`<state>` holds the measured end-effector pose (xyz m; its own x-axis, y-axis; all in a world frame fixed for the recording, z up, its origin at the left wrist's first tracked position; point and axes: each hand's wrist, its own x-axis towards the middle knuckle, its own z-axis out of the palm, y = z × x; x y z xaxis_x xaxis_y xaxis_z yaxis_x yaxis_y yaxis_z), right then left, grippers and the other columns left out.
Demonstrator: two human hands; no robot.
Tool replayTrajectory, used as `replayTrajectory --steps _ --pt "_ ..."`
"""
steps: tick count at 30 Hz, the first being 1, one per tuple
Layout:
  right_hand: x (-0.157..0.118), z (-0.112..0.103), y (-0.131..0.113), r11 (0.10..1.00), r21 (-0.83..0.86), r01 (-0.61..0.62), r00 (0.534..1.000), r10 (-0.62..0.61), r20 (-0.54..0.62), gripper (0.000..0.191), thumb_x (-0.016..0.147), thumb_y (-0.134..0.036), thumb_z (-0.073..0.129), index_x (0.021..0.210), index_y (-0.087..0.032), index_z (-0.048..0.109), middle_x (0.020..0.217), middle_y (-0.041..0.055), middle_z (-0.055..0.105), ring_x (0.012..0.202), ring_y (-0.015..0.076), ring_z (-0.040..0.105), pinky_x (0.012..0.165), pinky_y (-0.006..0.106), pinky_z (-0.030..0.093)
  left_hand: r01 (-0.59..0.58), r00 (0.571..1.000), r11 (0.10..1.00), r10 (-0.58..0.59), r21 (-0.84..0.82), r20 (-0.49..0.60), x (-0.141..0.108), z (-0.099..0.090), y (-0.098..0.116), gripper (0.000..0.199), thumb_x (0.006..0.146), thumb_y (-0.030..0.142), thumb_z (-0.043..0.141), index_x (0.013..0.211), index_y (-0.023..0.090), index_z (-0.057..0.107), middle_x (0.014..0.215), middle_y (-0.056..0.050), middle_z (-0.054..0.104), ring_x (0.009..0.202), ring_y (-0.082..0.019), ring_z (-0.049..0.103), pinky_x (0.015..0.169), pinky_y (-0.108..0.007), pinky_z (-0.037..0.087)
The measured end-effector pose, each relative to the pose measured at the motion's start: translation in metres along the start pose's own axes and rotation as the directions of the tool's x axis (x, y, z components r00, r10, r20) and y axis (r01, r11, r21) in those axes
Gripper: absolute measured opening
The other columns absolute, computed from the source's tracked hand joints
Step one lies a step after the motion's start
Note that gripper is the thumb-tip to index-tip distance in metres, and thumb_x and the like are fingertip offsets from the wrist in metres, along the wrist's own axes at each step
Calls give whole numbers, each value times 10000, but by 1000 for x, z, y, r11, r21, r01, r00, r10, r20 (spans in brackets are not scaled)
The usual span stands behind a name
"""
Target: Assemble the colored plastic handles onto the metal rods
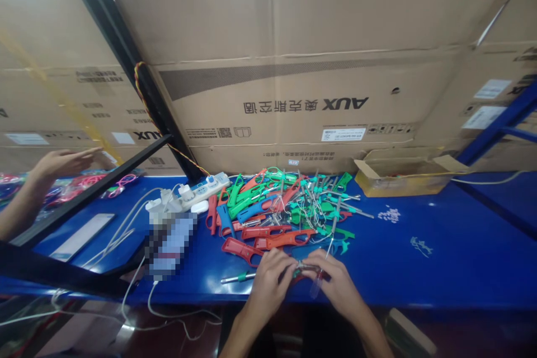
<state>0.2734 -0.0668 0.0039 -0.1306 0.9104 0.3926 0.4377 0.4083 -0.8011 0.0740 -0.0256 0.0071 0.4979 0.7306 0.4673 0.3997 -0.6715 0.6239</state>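
Observation:
My left hand (272,275) and my right hand (333,278) meet at the front of the blue table. Between their closed fingertips is a small metal and green lighter part (300,269); its exact shape is mostly hidden by the fingers. By my right fingers hangs a clear plastic piece (316,286). Left of my left hand lies a metal lighter tube with a green collar (237,278). Just beyond both hands spreads a pile of red, green and blue lighter handle shells (272,231), mixed with metal tubes, teal pieces and thin white wires (310,204).
A power strip with plugs (205,190) and a blurred-out device (172,249) with cables sit left of the pile. An open cardboard box (403,185) stands at the back right. Beyond a black frame bar (100,190), another person's hand (62,163) reaches in.

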Motion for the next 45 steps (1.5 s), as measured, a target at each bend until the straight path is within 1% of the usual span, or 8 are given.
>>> replayTrajectory --steps 9,14,16,20,25,33,39,45 --pt "-2 3 4 998 -62 -29 998 26 -50 189 1001 -385 613 1025 -225 711 967 55 713 869 199 699 787 277 560 -28 998 998 30 49 -57 2 0 7 219 1063 219 466 1048 200 684 920 -58 720 859 -213 617 799 -367 486" --pt "-4 5 10 971 -237 -8 989 -27 -145 220 998 -438 610 1031 -259 735 998 57 748 938 236 691 846 341 536 63 989 996 -54 60 -137 -11 -5 6 279 1037 266 546 1306 226 611 1196 -96 686 1111 -251 621 958 -420 512" --pt "-4 5 9 962 -273 -9 988 -34 -153 240 1003 -455 599 1029 -263 741 1005 58 751 949 242 685 851 354 526 95 986 992 -83 79 -143 -21 -10 1 313 1020 321 589 1324 249 608 1247 -97 670 1163 -268 607 992 -446 508" --pt "-2 4 4 955 -296 -7 992 -30 -122 298 997 -509 589 1026 -267 759 946 47 757 868 227 682 805 347 521 99 987 992 -87 79 -137 -36 -19 -10 317 1001 434 611 1257 252 654 1189 -96 698 1126 -283 617 976 -469 520" --pt "-1 -1 4 951 -303 -56 996 32 -82 284 995 -503 593 1019 -288 777 907 36 744 835 221 674 782 341 527 123 991 983 -114 139 -67 -34 -17 -8 455 910 531 701 1261 245 657 1190 -99 713 1115 -306 616 946 -471 528" --pt "4 -18 15 943 -332 0 999 16 46 210 994 -405 618 1080 -310 784 1049 64 723 961 243 678 865 373 550 39 999 971 -40 237 -3 -28 -13 1 314 936 414 712 1205 255 685 1115 -73 726 1027 -272 633 886 -414 509" --pt "3 -17 15 960 -279 8 998 8 57 223 1010 -354 590 1130 -312 773 1076 78 700 1015 250 670 898 377 556 55 998 971 -46 235 -41 -27 -13 1 349 916 391 742 1218 230 673 1122 -67 721 1038 -273 630 875 -399 506" --pt "4 -18 11 965 -261 27 998 -9 70 206 1000 -302 602 1123 -308 767 1081 80 677 1038 256 649 908 386 553 66 998 968 -68 242 1 -26 -14 2 294 931 337 732 1204 247 668 1143 -63 704 1062 -274 614 889 -407 496"
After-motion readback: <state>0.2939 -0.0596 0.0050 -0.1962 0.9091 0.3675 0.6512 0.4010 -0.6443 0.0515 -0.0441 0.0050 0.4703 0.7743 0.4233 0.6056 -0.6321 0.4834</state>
